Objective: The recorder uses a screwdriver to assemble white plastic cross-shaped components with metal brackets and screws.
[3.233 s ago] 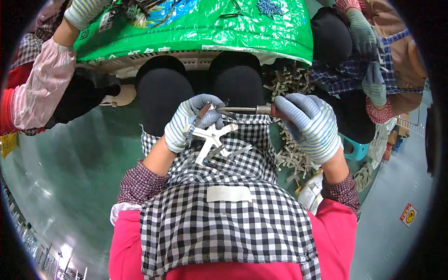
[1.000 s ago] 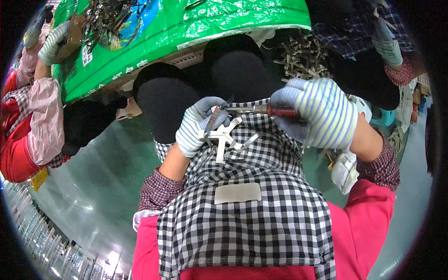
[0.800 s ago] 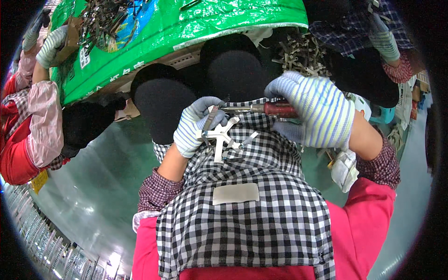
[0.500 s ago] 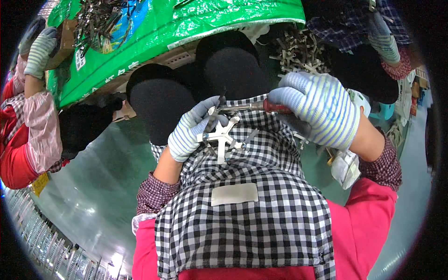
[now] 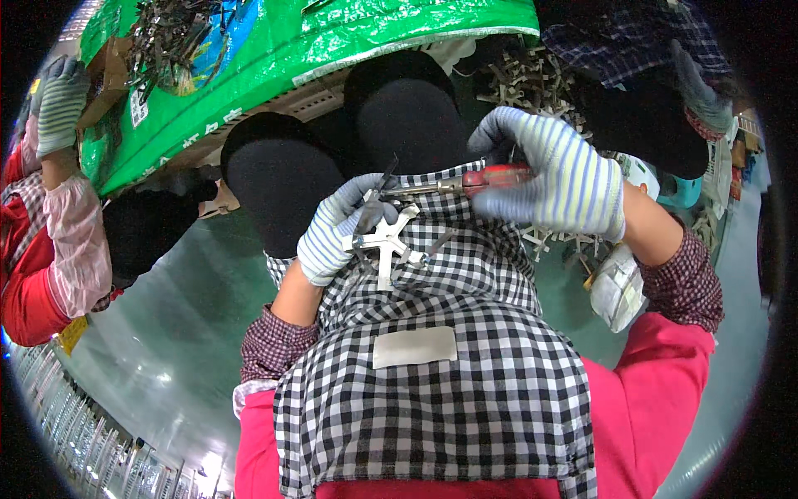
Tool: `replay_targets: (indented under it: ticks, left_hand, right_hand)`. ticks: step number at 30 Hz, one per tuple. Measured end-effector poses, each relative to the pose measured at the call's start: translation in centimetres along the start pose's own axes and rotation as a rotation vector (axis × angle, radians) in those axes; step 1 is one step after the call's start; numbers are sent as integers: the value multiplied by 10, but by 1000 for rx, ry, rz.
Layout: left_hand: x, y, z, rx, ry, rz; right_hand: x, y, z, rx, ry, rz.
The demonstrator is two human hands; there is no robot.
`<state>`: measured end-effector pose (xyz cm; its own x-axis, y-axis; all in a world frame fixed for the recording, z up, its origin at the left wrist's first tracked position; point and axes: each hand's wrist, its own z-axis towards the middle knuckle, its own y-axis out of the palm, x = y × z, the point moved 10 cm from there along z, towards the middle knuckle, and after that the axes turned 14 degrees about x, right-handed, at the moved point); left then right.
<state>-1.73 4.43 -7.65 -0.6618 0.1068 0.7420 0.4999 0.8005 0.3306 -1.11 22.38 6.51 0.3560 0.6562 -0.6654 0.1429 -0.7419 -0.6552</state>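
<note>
My gloved left hand (image 5: pixel 327 239) pinches a white star-shaped part (image 5: pixel 386 243) with several arms, over my lap. Dark metal strips are fixed to its arm ends, and one dark strip (image 5: pixel 366 218) stands up beside my fingers. In my gloved right hand (image 5: pixel 573 185) is a screwdriver (image 5: pixel 497 176) with a red handle. Its shaft points left and the tip meets the part at my left fingertips; the exact contact is hidden. The right fingers sit loosely around the handle, partly blurred, with the index finger lifted above it.
A checked apron (image 5: pixel 440 407) covers my lap. Ahead lies a green plastic sheet (image 5: pixel 274 75) bearing a heap of dark metal strips (image 5: pixel 166 41). Several white star-shaped parts (image 5: pixel 540 83) are piled at the far right. Co-workers' gloved hands show at left (image 5: pixel 62 104) and right (image 5: pixel 701 87).
My right hand has shifted slightly left and turned on the screwdriver, its fingers opening so more of the red handle shows. The white part has moved a little left and tilted.
</note>
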Motion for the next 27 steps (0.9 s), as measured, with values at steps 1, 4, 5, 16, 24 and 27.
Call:
replay_targets:
  ticks: [1,4,5,16,24,27]
  left_hand:
    - [-2,1,0,-5,-12,-29]
    - [1,5,0,-25,-33,-29]
    - [4,9,-1,-40,-44,0]
    - [2,27,-11,-186,-133,-95]
    - [7,21,-13,-167,-67,-63]
    - [13,22,-13,-155,-10,-19]
  right_hand:
    - [-8,1,-4,-29,-79,7]
    - [-34,-3,-17,44,-457,-151]
    - [-39,2,-20,-18,-513,-256]
    - [-72,29,-54,134,-1216,-873]
    - [-83,28,-48,181,-1338,-832]
    - [-82,27,-38,125,-1211,-796]
